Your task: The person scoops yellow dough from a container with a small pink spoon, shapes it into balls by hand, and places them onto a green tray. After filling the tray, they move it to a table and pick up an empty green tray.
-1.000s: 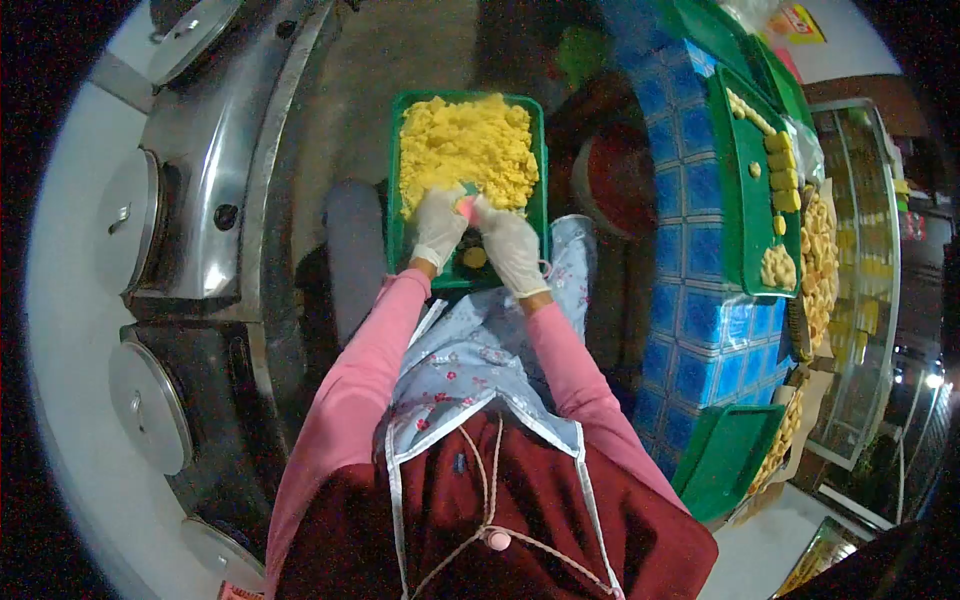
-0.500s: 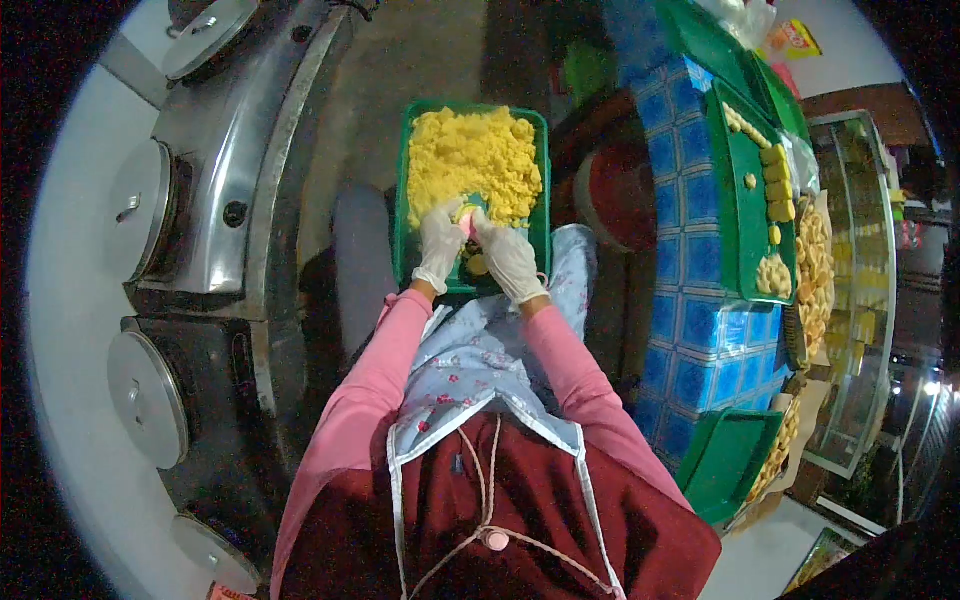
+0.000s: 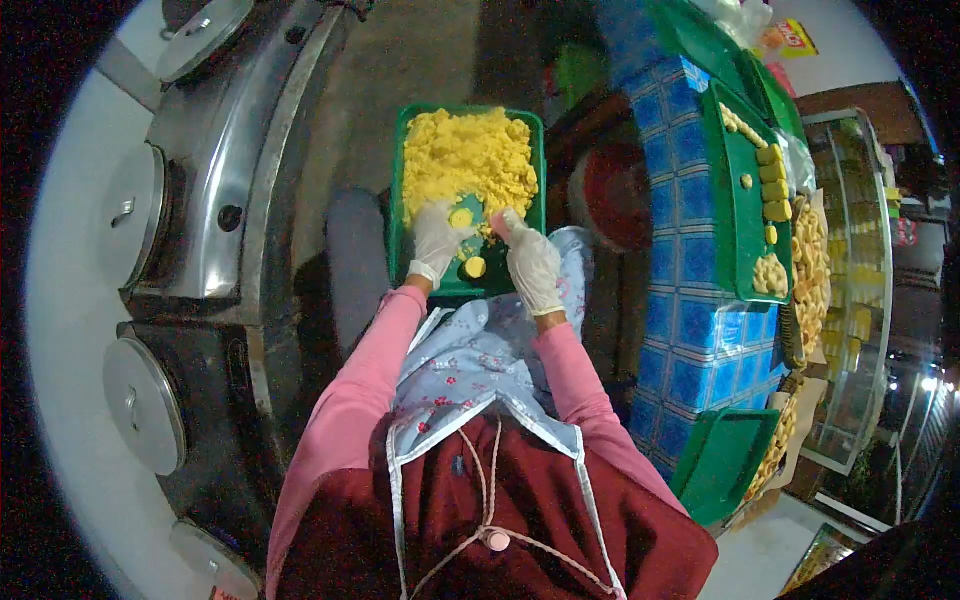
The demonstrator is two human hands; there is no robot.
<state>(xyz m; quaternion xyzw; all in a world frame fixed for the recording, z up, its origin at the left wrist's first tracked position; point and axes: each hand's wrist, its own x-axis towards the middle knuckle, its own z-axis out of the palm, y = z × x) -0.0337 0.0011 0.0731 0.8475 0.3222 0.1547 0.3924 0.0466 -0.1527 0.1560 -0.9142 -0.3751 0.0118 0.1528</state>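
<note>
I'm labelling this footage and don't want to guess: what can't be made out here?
- Head view: what the pink item at the right hand is; small, partly covered by fingers.
- Head view: the green tray's floor under the yellow crumbly heap; the heap hides it.
- Head view: cabinet contents; small, blurred.
- Head view: the bottom-right poster; cut off by the edge.

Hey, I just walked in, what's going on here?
A person in white gloves is working over a green tray of crumbly yellow mixture. The right hand holds something small and pink; the left hand is at a round yellow piece. Another yellow round lies in the tray, nearer the person.
</note>
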